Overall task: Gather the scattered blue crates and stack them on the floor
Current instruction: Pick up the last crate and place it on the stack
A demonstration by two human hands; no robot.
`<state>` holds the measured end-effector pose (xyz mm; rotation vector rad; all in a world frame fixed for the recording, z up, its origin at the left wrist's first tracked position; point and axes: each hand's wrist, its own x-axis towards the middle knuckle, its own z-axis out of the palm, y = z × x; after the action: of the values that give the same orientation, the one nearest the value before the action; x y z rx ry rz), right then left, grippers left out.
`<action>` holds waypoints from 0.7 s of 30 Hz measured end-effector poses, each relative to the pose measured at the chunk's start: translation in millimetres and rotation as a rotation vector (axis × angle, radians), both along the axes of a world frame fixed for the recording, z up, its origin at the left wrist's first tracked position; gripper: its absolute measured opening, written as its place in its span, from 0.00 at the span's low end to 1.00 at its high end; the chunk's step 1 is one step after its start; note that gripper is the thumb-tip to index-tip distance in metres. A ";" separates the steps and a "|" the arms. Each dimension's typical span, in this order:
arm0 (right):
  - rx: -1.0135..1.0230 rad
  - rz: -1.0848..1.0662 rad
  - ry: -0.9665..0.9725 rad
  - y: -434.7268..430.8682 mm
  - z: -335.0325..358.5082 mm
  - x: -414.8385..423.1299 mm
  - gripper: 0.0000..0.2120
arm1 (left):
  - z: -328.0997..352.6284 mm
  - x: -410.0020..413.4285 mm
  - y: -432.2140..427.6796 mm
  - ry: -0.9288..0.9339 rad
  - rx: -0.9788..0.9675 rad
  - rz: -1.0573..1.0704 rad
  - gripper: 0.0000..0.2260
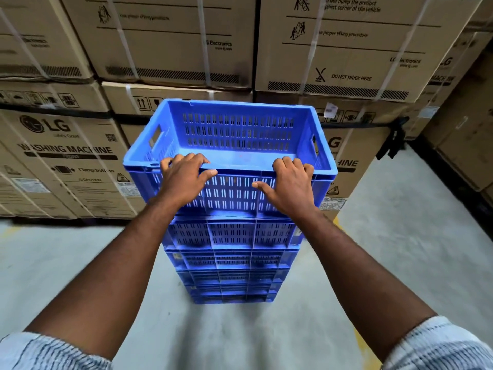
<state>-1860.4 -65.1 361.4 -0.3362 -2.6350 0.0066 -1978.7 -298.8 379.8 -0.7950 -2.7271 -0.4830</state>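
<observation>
- a person is standing over a stack of blue crates (230, 260) that is resting on the grey concrete floor (400, 249), with both bare arms reaching forward and down.
- the top crate (234, 129) is sitting at the head of the stack, open side up and empty, its slotted walls facing all round.
- the left hand (184, 177) is gripping the near rim of the top crate towards its left end; the fingers (190, 158) are curling over the rim into the inside, while the thumb is lying along the outer face just under the rim.
- the right hand (290, 182) is gripping the same near rim towards its right end; its fingers are hooking over the edge in the same way, and the thumb is pressing against the slotted outer wall below.
- so the rim is sitting pinched between fingers and thumb on each side, with a bare stretch of rim showing between the two hands.
- the crates underneath are lining up fairly squarely beneath the top one, narrowing away towards the floor from this high angle; i cannot tell exactly how many there are.
- striped sleeves (45, 351) are showing at the bottom corners.
- large cardboard boxes (69, 161) printed for washing machines are standing stacked just behind the crates, forming a wall across the back.
- a yellow floor line (336, 221) is peeking out beside the stack on the right.
</observation>
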 end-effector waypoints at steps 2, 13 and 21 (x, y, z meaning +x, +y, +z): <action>-0.036 0.026 0.011 5.6 1.7 -0.2 0.29 | 0.4 9.3 1.5 0.025 0.000 0.023 0.16; -0.077 0.001 0.023 0.7 4.2 2.9 0.27 | 2.9 27.5 -6.8 -0.002 -0.020 0.030 0.15; -0.052 0.043 0.054 -0.4 -5.5 12.2 0.21 | -11.7 33.7 -15.9 0.041 0.020 -0.037 0.21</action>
<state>-1848.2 -65.6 356.0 -0.2933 -2.5919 0.0964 -1945.0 -314.8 368.1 -0.8419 -2.6704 -0.4949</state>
